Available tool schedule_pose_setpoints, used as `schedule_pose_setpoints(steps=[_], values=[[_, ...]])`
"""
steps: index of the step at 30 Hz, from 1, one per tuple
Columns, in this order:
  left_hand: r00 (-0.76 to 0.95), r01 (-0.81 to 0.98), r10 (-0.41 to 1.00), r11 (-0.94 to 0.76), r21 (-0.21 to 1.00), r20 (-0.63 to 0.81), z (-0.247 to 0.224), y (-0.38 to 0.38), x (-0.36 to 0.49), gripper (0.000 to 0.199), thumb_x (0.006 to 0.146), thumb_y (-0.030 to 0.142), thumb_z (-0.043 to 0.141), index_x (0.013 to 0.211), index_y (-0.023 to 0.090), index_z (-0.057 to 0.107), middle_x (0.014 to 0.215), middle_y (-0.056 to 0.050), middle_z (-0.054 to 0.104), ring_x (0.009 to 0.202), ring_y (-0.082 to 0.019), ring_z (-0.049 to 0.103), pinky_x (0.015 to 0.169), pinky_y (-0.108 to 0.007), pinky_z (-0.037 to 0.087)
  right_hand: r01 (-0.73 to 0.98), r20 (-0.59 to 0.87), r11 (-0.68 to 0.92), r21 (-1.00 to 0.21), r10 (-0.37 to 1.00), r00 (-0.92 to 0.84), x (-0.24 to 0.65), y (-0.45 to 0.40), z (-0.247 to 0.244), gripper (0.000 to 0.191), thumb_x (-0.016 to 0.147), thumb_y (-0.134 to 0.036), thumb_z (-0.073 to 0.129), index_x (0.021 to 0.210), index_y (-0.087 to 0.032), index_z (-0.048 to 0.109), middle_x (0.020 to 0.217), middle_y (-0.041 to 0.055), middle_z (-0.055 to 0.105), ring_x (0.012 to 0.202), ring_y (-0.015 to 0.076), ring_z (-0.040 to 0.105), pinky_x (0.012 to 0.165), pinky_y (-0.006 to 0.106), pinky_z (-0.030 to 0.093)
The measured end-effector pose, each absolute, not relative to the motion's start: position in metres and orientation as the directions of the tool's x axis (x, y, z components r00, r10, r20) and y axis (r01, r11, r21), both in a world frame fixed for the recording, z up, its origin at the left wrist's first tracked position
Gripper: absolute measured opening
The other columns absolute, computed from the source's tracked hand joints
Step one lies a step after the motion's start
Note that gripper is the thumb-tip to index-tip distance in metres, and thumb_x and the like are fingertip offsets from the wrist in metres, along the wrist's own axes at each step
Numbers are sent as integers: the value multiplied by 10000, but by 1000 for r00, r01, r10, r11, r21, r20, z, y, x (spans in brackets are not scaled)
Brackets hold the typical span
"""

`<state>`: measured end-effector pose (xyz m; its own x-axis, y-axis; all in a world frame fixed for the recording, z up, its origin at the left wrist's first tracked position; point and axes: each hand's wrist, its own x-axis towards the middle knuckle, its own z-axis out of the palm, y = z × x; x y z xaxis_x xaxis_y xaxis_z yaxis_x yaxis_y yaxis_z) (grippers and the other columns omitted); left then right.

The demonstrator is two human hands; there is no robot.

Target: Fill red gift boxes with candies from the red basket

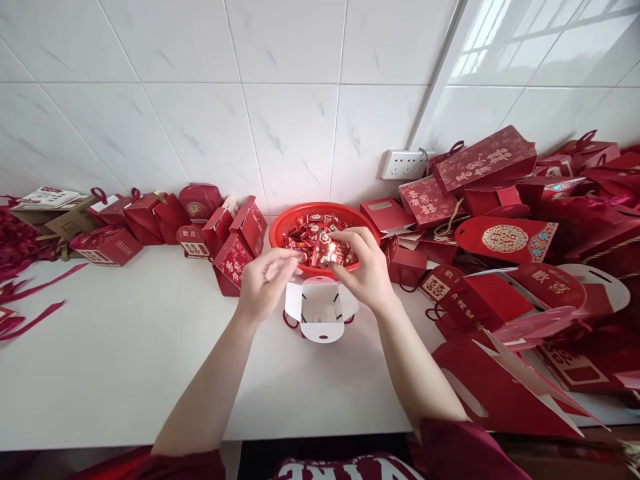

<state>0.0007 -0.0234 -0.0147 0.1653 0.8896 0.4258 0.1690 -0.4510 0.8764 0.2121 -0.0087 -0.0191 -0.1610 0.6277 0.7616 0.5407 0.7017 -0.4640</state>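
A red plastic basket [357, 214] filled with small red wrapped candies [310, 228] stands against the wall in front of me. My right hand [367, 270] grips a red candy packet [331, 249] with pale lettering, held over the basket. At the basket's near left rim is my left hand [265, 280], its thumb and forefinger nearly together; whatever they pinch cannot be made out. Between my wrists sits a gift box [321, 310], its white inner flaps spread and its top open towards me. Dark red cord handles show at both its sides.
Folded red gift boxes [150, 217] line the wall on the left. A large heap of red boxes and flat cartons [505, 287] covers the right side. A white power strip [406, 164] is at the wall. Dark red ribbons [37, 320] lie at far left.
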Motion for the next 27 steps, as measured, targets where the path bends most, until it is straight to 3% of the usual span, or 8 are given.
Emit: schedule_pose_setpoints(steps=[2,5,9,11,16,22,25,27], values=[[293,47,890,-378,925,349,1,-28,19,392,860,436,687,1136,158,680,1097,-107,706,962,-248,703,791,-355,610,550,812,726,-414,567,-137,208,-22,-14,413,849,-163,599,1239,-294,575,1157,79,549,1101,255,580,909,404,534],[247,25,895,-389,921,371,5,-29,39,348,796,393,763,1046,156,708,1045,-87,733,1005,-260,696,867,-375,606,517,825,762,-390,539,-171,208,-30,-8,423,884,-173,605,1281,-309,551,1192,85,551,1127,259,577,948,437,530],[221,-3,927,-311,950,304,0,-25,39,319,817,412,739,1011,159,725,940,-67,754,902,-254,728,783,-384,638,385,751,770,-509,615,-239,217,-31,1,477,880,-248,671,1324,-311,510,1330,95,541,1222,294,537,919,457,546],[278,-42,933,-227,973,230,-2,-21,32,344,830,431,727,1044,163,727,963,-79,762,877,-259,744,749,-377,643,297,714,733,-612,674,-192,221,-29,2,510,860,-314,718,1322,-302,503,1337,95,552,1134,276,588,854,424,564],[407,-62,909,-72,995,91,-7,-11,24,428,908,508,615,1121,151,713,998,-131,765,895,-292,754,724,-376,637,94,495,508,-856,859,-131,221,-15,-5,367,919,-406,655,1239,-264,544,885,10,630,761,165,604,677,307,520],[424,-80,903,-42,996,72,-5,-7,24,443,943,510,553,1110,125,695,971,-145,761,920,-320,748,691,-401,633,-26,471,470,-882,880,-66,210,-4,-12,276,937,-421,619,1160,-261,586,962,33,610,806,165,586,680,289,500],[391,-46,916,-76,996,88,-4,-10,24,454,946,533,534,1063,126,698,939,-134,762,872,-309,754,674,-404,633,-70,439,437,-897,898,-16,204,-1,-16,304,940,-456,607,1181,-289,526,879,10,599,706,158,566,597,277,477],[342,-17,932,-122,992,120,-6,-11,25,444,945,541,529,1005,138,704,908,-120,763,868,-299,754,676,-391,631,-56,395,396,-917,918,25,200,0,-20,251,940,-501,590,1028,-274,528,767,-19,556,613,142,512,533,258,432]])
